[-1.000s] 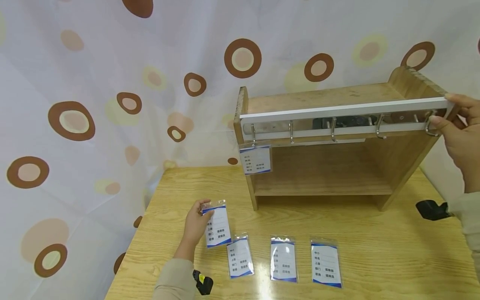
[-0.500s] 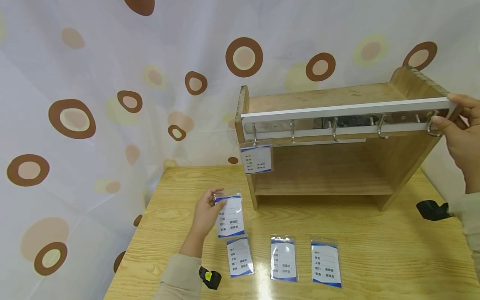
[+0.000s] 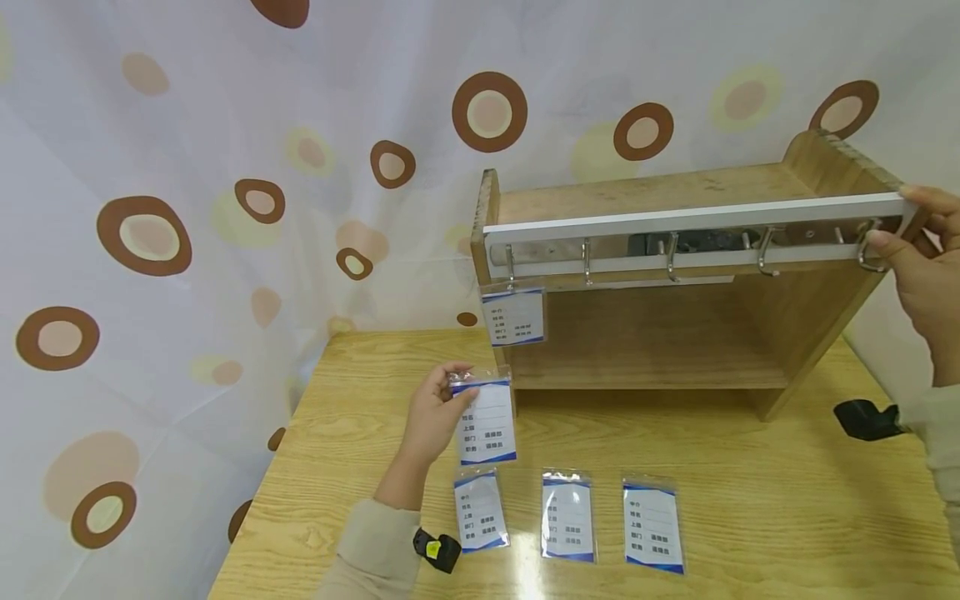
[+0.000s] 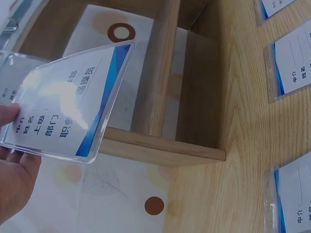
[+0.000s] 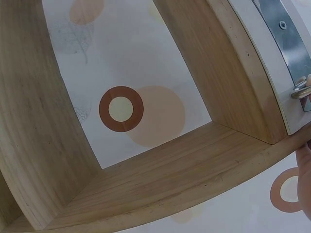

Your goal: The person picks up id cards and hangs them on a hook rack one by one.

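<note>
My left hand pinches the top of a clear-sleeved badge, thumb across its front. The badge is held above the table, just left of the wooden shelf's front leg; in the left wrist view the badge is tilted and glare hides some print. Another badge hangs from the leftmost hook of the metal hook rail along the shelf's upper front. My right hand grips the rail's right end, thumb beside the last hook; in the right wrist view only an edge of that hand shows.
Three more badges, a left one, a middle one and a right one, lie in a row on the wooden table before the shelf. A patterned curtain stands behind.
My left hand has carried the badge rightward and up, from near the left table badge toward the shelf's left leg. My right hand stays on the rail's end.
</note>
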Tool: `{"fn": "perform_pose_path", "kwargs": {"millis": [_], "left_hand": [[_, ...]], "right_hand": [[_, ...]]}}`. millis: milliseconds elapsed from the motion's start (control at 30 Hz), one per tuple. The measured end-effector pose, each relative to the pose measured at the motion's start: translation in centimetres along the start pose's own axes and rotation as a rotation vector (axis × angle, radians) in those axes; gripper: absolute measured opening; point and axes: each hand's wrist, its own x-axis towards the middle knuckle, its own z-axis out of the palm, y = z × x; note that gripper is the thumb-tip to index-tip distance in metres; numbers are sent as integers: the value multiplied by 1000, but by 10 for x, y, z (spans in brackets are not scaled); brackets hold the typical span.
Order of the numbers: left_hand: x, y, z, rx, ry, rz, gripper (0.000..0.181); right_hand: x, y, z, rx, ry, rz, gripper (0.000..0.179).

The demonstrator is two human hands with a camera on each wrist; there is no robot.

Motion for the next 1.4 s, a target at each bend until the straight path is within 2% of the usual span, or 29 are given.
{"fn": "perform_pose_path", "kwargs": {"millis": [300, 533, 700, 800, 1000, 1233, 1400], "left_hand": [[4, 13, 12, -35, -45, 75, 26], [15, 6, 22, -85, -77, 99, 25], [18, 13, 28, -57, -83, 150, 24], [21, 18, 32, -45, -95, 185, 24], [25, 28, 38, -49, -123, 216, 26], [21, 53, 43, -42, -153, 227, 27], [20, 67, 48, -42, -172, 269, 25]], "right_hand": [[1, 0, 0, 45, -4, -1, 42], [2, 1, 0, 26, -6, -2, 41], [2, 1, 0, 84, -8, -1, 39], [2, 1, 1, 93, -9, -2, 39], [2, 4, 0, 26, -9, -19, 41], [2, 6, -1, 125, -8, -19, 40], [2, 6, 0, 153, -17, -55, 40]]}}
